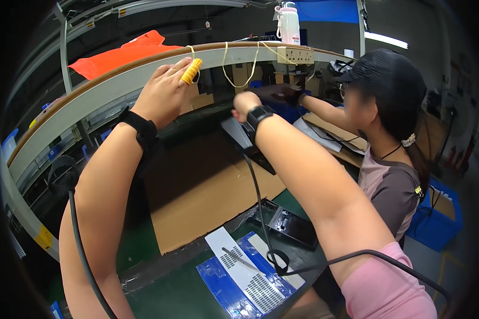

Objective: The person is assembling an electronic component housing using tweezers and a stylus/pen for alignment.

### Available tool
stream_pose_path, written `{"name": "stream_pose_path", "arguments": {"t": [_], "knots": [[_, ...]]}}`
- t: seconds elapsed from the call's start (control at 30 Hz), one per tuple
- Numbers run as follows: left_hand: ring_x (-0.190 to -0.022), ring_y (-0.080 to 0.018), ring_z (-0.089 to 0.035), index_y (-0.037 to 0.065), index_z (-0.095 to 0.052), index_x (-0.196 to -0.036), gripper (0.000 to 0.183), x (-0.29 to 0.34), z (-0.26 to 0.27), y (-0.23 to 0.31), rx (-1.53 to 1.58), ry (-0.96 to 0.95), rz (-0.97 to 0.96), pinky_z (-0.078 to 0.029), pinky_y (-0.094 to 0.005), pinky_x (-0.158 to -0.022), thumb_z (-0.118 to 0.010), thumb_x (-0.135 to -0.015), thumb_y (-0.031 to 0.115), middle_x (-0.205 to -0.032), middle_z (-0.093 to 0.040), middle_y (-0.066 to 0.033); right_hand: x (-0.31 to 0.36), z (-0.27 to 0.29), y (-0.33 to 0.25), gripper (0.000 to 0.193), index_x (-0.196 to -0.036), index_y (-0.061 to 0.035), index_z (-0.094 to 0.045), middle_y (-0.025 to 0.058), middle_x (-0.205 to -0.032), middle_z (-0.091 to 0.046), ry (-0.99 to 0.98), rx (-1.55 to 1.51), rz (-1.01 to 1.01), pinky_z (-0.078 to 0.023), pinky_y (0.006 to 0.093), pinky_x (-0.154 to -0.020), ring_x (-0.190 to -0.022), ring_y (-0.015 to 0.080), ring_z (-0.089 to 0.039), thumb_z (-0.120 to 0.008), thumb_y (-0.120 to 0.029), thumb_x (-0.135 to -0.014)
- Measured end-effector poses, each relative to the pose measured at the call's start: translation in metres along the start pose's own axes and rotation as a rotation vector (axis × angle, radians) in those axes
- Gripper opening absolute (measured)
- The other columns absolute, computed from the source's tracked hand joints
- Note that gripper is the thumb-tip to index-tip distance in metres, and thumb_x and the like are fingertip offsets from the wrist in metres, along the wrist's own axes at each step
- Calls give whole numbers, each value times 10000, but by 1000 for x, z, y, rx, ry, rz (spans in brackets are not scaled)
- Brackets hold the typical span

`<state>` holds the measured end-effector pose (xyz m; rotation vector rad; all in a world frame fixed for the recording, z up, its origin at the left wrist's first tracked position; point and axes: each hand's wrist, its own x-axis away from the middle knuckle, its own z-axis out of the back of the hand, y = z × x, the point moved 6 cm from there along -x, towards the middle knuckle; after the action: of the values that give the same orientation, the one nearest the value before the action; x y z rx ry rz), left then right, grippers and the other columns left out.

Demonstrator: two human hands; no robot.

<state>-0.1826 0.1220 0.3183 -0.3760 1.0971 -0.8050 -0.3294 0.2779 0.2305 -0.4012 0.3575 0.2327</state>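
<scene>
My left hand [164, 94] is raised to the front rail of the overhead shelf, its fingers drawn together. A yellow ribbed sleeve [191, 72], like a finger cot, covers one digit, and a pale yellow cord [226, 69] hangs in loops from the rail beside it. Whatever those fingers hold is hidden. Further right, my right hand [246, 103] is closed in a fist below the rail, blurred; its contents cannot be made out. Below that wrist sits a grey flat piece [237, 133] with a black cable. Both wrists wear black bands.
A cardboard sheet [197, 202] covers the green bench. Nearer lie a black plastic housing [290, 226] and a blue-and-white perforated sheet [245, 271] with tweezers. A co-worker [383, 117] reaches in from the right. On the shelf stand a bottle [289, 24] and a power strip [295, 55].
</scene>
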Motion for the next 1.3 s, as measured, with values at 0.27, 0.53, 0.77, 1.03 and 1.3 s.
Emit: {"name": "stream_pose_path", "arguments": {"t": [0.27,0.53,0.77,1.03,1.3], "knots": [[-975,-332,-484,20,-361,-1276,625,45,27,50,487,114,162,-385,-369,-896,-526,-679,-62,-1286,-403,-110,137,-58,51,49,-668,-45,-601,37,-616,-516,-133,-1120,-494,-367,269,-464,-500,120,-423,-630,-36,-707],[-951,-270,-560,-6,-441,-1199,521,197,40,194,1099,-40,225,-448,-316,-815,-582,-698,-32,-1158,-499,-164,220,-93,99,26,-752,-21,-582,50,-672,-594,-335,-838,-539,-392,196,-490,-566,90,-518,-608,-16,-749],[-958,-223,-548,40,-457,-1184,444,254,27,194,1262,74,584,-453,-289,-754,-569,-755,30,-1203,-434,-163,259,-114,112,44,-803,-14,-597,62,-779,-616,-116,-949,-602,-413,212,-685,-718,117,-547,-600,-11,-759],[-921,-206,-542,13,-444,-1173,419,270,-4,201,1400,-52,720,-439,-287,-726,-551,-773,79,-1197,-431,-147,266,-127,104,71,-772,-5,-636,55,-794,-619,-43,-1055,-623,-406,224,-723,-753,119,-543,-601,20,-715],[-922,-206,-547,15,-458,-1154,398,271,-8,205,1438,-97,744,-436,-282,-719,-548,-771,72,-1183,-448,-140,267,-140,106,54,-790,-8,-639,45,-768,-621,-111,-1077,-645,-427,223,-678,-707,107,-549,-618,-3,-741]]}}
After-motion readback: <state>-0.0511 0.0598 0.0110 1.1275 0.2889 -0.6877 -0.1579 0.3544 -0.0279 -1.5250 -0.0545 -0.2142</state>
